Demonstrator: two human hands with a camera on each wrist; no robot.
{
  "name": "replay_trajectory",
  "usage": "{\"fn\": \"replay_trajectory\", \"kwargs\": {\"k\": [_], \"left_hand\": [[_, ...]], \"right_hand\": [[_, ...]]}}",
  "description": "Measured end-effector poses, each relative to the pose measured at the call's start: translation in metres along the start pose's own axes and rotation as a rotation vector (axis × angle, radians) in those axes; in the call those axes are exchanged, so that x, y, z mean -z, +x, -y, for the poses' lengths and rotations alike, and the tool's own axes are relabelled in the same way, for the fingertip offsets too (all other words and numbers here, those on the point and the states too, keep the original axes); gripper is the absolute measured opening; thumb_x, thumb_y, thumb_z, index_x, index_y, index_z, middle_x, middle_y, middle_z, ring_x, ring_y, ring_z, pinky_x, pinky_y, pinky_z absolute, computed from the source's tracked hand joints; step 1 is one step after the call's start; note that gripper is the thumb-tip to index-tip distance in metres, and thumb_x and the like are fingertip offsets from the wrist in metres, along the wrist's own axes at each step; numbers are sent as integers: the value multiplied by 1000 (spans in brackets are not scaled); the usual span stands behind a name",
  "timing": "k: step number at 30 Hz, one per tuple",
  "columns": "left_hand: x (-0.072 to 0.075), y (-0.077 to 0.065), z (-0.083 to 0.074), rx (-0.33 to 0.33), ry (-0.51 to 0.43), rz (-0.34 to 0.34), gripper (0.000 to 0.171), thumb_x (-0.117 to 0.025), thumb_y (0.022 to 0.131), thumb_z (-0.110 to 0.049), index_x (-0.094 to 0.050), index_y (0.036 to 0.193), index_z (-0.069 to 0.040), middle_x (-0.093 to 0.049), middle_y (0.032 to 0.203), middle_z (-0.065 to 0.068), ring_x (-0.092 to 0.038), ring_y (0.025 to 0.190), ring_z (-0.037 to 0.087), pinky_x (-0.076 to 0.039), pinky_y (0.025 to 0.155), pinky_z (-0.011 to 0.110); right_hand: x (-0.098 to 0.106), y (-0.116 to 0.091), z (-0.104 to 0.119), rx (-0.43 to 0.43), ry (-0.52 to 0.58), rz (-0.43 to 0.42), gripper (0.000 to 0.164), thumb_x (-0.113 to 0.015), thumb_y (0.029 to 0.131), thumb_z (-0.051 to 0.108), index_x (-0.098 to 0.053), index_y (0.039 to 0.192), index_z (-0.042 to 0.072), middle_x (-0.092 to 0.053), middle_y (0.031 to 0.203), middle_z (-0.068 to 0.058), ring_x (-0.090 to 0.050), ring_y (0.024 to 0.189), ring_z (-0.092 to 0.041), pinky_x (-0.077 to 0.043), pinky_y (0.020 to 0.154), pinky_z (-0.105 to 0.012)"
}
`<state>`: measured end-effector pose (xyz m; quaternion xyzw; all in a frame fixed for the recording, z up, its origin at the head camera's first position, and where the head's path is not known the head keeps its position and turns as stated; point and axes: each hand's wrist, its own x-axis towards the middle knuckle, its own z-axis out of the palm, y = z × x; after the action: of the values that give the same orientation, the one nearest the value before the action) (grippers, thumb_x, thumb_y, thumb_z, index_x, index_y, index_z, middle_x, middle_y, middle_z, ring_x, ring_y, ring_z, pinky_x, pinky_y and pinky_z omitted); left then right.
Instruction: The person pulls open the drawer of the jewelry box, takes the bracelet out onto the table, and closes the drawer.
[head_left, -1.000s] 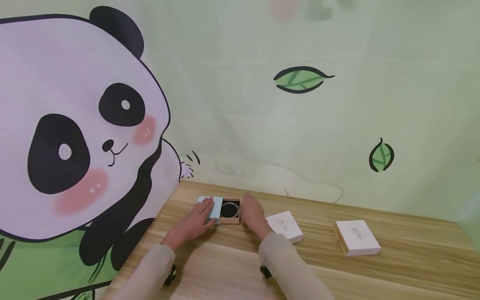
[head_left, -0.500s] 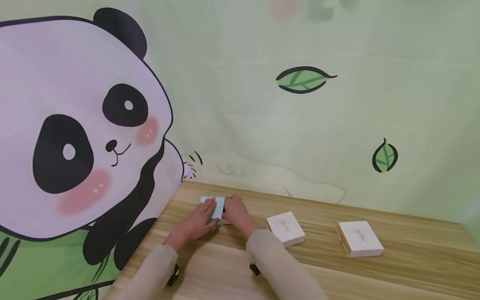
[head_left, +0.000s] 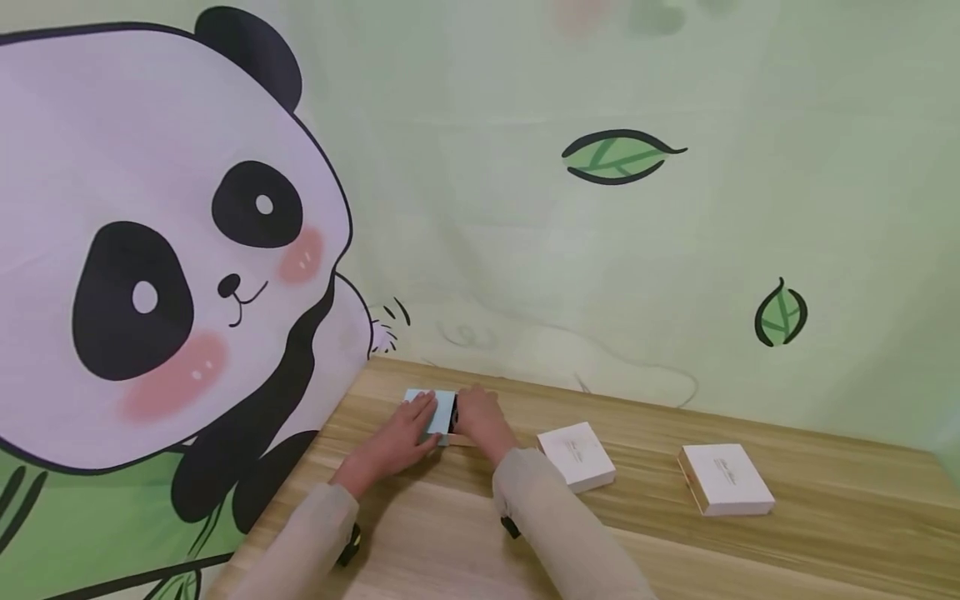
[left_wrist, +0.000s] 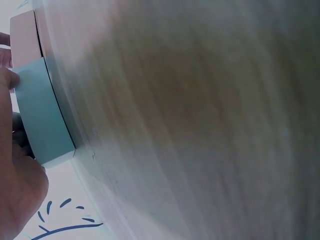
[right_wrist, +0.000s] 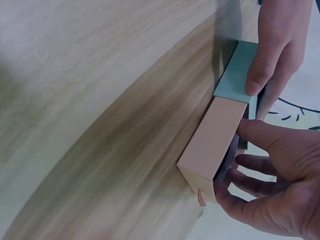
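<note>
A pale blue box sleeve (head_left: 444, 410) lies at the table's back left, with its peach-coloured drawer (right_wrist: 212, 137) pulled out to the right. My left hand (head_left: 396, 442) holds the sleeve, fingers across its top and thumb against the near side. Over the drawer is my right hand (head_left: 480, 421), its fingers bent down into it around a round dark object (right_wrist: 231, 151). A second ago this showed as a black disc with a grey ring, and the hand now hides most of it. A small tab (right_wrist: 201, 197) hangs from the drawer's end.
Two white boxes with small print lie to the right: a nearer white box (head_left: 577, 454) close to my right forearm and a farther white box (head_left: 726, 477). Behind the wooden table (head_left: 630, 542) hangs a green panda-print cloth (head_left: 510, 208).
My right hand has moved left from beside the drawer's end to over the drawer, covering the round object. The left hand stays on the sleeve. The view has shifted slightly.
</note>
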<state>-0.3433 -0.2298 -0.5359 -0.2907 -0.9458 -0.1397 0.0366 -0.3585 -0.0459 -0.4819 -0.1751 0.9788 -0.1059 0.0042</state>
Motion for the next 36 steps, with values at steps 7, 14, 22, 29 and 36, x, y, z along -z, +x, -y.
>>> {"fn": "replay_trajectory", "kwargs": {"k": [7, 14, 22, 29, 36], "left_hand": [[4, -2, -4, 21, 0, 13, 69, -54, 105, -30, -29, 154, 12, -26, 162, 30, -24, 150, 44, -21, 122, 58], [4, -1, -5, 41, 8, 44, 69, -51, 106, -33, -27, 155, 9, -23, 164, 27, -21, 152, 42, -19, 123, 55], [2, 1, -5, 3, 25, 11, 67, -52, 105, -29, -31, 152, 14, -28, 160, 31, -26, 149, 46, -22, 121, 58], [6, 6, -3, 6, 30, -5, 66, -54, 104, -28, -33, 151, 14, -30, 159, 31, -28, 148, 46, -24, 121, 59], [3, 5, -4, 18, 47, 24, 68, -53, 105, -32, -31, 153, 12, -27, 162, 29, -25, 150, 44, -22, 122, 57]], "right_hand": [[2, 1, -1, -51, 75, 55, 37, -84, 83, 22, -71, 112, 4, -69, 117, -15, -57, 122, -35, -46, 104, -56], [-1, 2, -9, -39, 67, 78, 46, -86, 79, 34, -69, 111, 5, -61, 115, -16, -55, 111, -39, -46, 97, -53], [4, -8, -15, 26, 84, 44, 53, -84, 80, 38, -67, 117, 4, -59, 116, -17, -51, 108, -35, -48, 93, -49], [6, -15, -21, 73, 89, 25, 69, -81, 84, 45, -62, 135, 3, -58, 125, -20, -52, 116, -37, -52, 94, -50], [8, -37, -12, 216, 1, 23, 52, -74, 85, 33, -66, 128, 5, -62, 129, -14, -54, 120, -34, -51, 96, -50]]}}
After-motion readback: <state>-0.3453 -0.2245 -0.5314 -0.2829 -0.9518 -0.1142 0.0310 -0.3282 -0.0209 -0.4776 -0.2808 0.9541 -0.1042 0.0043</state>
